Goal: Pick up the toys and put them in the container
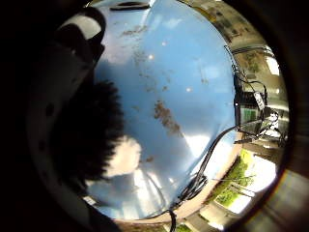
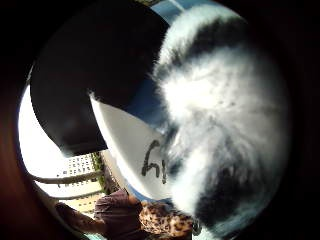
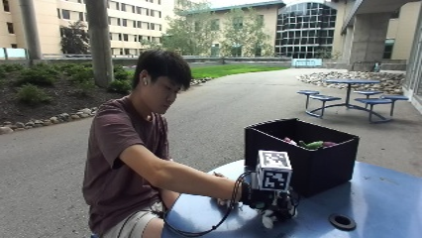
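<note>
Seated at the left of a round blue table (image 3: 382, 198), a person in a maroon shirt, right arm stretched out across the tabletop. Low over the table near its middle, the gloved right hand (image 3: 260, 196), fingers curled down around a small plush toy (image 3: 272, 215). Fluffy, that toy: long white fur with black patches, showing white just under the hand in the outside view and filling much of the thumb-side palm view (image 2: 225, 115), a white tag with black marks lying beside it there. Seen again as a dark tuft of fur against the stained blue tabletop (image 1: 183, 87) in the little-finger-side view. Pinched between the fingers and touching the table or just off it; cannot tell which. Right behind the hand, a black container (image 3: 310, 158), open at the top, standing on the table with a few colourful toys (image 3: 311, 145) inside. Further right, a black ring-edged hole (image 3: 342, 221) in the tabletop.
</note>
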The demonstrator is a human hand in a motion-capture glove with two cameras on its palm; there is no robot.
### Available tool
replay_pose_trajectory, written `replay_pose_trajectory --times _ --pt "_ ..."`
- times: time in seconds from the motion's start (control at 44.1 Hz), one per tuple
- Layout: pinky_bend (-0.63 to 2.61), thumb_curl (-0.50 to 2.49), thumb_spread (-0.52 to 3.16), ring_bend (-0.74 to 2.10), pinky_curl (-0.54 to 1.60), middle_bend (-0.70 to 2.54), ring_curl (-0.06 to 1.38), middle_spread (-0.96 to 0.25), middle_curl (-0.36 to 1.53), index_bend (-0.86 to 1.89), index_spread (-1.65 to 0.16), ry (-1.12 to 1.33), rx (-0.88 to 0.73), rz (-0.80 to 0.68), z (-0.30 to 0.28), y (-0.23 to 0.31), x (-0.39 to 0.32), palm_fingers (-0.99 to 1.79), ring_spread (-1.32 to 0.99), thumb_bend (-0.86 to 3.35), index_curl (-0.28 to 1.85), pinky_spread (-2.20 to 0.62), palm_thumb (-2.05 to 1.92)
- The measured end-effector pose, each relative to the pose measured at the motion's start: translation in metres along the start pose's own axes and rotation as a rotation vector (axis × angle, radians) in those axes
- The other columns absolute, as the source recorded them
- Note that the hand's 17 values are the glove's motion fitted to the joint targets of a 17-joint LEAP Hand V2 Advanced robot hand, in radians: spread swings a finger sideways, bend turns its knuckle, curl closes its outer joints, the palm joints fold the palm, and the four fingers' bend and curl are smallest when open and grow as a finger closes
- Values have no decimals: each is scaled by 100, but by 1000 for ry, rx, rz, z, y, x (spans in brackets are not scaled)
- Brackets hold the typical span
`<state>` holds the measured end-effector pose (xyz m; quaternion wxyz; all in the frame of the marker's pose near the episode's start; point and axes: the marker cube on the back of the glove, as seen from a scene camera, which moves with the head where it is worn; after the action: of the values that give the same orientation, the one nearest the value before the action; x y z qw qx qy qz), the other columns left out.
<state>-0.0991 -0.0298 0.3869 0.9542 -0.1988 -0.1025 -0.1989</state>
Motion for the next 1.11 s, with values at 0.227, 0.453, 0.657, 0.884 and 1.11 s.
replay_pose_trajectory --times 0.227,0.453,0.657,0.884,1.11 --pt "77 84 95 98 39 94 57 -15 61 98 -4 -60 -27 101 -26 6 22 139 -29 37 52 -40 95" --pt "81 94 59 103 43 108 63 -18 67 110 -11 -53 65 201 -121 20 22 99 -32 18 60 -34 72" --pt "86 99 45 104 47 110 67 -21 70 118 -15 54 82 221 -217 29 -15 85 -37 11 69 -32 65" --pt "91 104 37 106 49 113 71 -23 73 120 -19 137 121 178 -272 22 -75 78 -41 7 75 -30 65" --pt "94 108 32 108 51 116 74 -23 75 122 -21 184 97 136 -270 -15 -150 73 -43 4 80 -29 65"
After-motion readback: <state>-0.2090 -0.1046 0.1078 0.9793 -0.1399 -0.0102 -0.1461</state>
